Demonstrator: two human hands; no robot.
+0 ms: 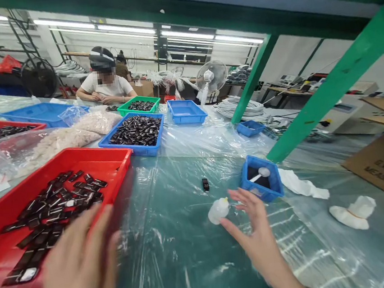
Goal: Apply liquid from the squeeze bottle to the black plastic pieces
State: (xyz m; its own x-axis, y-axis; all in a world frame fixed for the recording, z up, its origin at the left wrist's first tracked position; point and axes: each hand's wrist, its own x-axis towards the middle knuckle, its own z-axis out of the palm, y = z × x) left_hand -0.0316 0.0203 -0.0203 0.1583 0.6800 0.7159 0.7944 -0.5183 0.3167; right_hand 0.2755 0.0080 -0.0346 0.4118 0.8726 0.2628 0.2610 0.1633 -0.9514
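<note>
1. In the head view, a white bottle (pixel 217 212) was on the bench (pixel 176 258), just right of the frame's centre. The right hand (pixel 256 228) had its grip apart beside it, thumb and fingers spread; contact was unclear.
2. The left hand (pixel 78 268), blurred at lower left, was over the near red tray (pixel 111 156); I could not tell whether its grip held anything.
3. The bottle looked light, squeezable and perhaps slippery; its round body, below the yellow tip, seemed best to hold.
4. Counted: one bottle, one loose black piece (pixel 205 184), one spoon (pixel 264 172), two red trays, one green tray (pixel 156 105). Trayed pieces were too many to count.
</note>
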